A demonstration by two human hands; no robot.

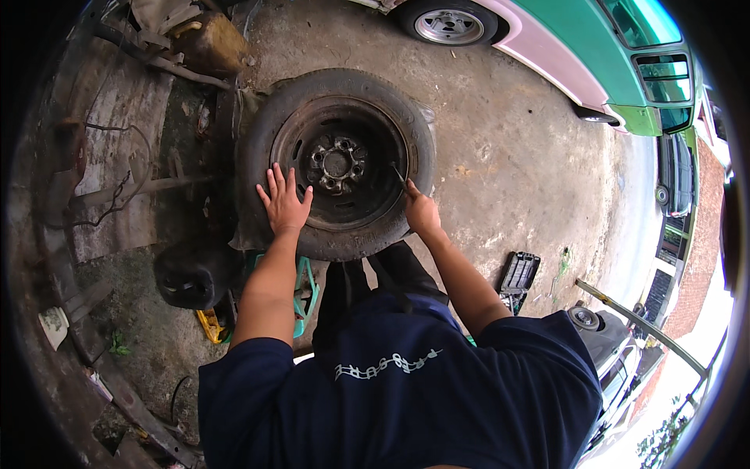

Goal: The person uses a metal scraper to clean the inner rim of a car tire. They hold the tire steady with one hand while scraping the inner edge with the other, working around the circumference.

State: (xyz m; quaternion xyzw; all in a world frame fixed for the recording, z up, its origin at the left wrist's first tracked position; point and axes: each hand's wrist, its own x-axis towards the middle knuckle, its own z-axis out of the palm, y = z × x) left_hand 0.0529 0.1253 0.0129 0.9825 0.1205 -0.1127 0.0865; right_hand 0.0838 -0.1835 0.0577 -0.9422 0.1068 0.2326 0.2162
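In front of me lies a worn black tyre [344, 244] with its dark, rusty steel wheel rim [351, 209] facing up. My left hand [286, 205] rests flat on the rim's near-left edge, its fingers spread. At the near-right edge my right hand [423, 211] is closed around a thin, dark, rod-like tool [399, 173]. Its tip points into the rim's right side; I cannot tell exactly what it touches. The greasy hub centre [337, 162] has several bolt holes around it.
A stripped vehicle frame [125, 195] with a dirty yellowish container [212, 45] stands at left. Close to my legs is a green plastic stool [307, 293]. An open black tool case [519, 273] lies on the concrete to the right. A green and pink vehicle [558, 51] is parked far right.
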